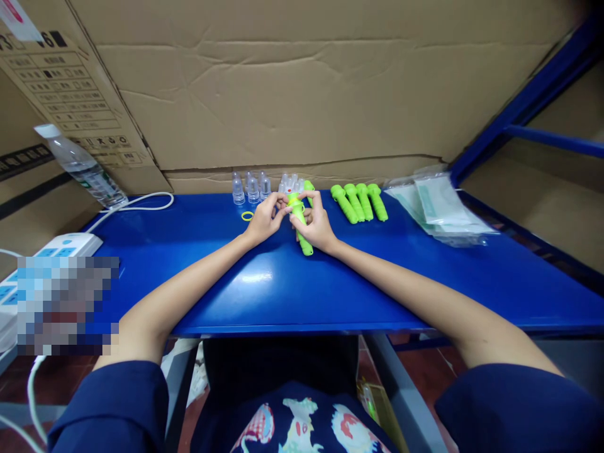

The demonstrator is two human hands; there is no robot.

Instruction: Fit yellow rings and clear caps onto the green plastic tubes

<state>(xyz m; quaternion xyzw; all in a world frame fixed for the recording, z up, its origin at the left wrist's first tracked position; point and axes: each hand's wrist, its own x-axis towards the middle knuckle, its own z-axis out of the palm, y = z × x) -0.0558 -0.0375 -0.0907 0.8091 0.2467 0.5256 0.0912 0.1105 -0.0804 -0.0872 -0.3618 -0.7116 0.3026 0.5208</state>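
Note:
My right hand (318, 225) is wrapped round a lime-green flashlight-shaped handle (302, 239), tilted with its tail toward me. At the handle's head, a yellow ring (294, 199) shows under the fingertips of my left hand (270, 217), which pinch there. A loose yellow ring (247, 216) lies flat on the table just left of that hand. Behind the hands stand several small clear plastic domed caps (238, 189), and some more clear caps (290, 182) are partly hidden. Another green piece (309, 186) lies behind my right fingers, mostly covered.
Several green handles (363, 202) lie in a row on the blue table (226, 283). Clear plastic bags (438, 207) are at the right. A water bottle (85, 167) leans at the left, near a white power strip (61, 248) with cables. A cardboard wall (292, 94) closes the back.

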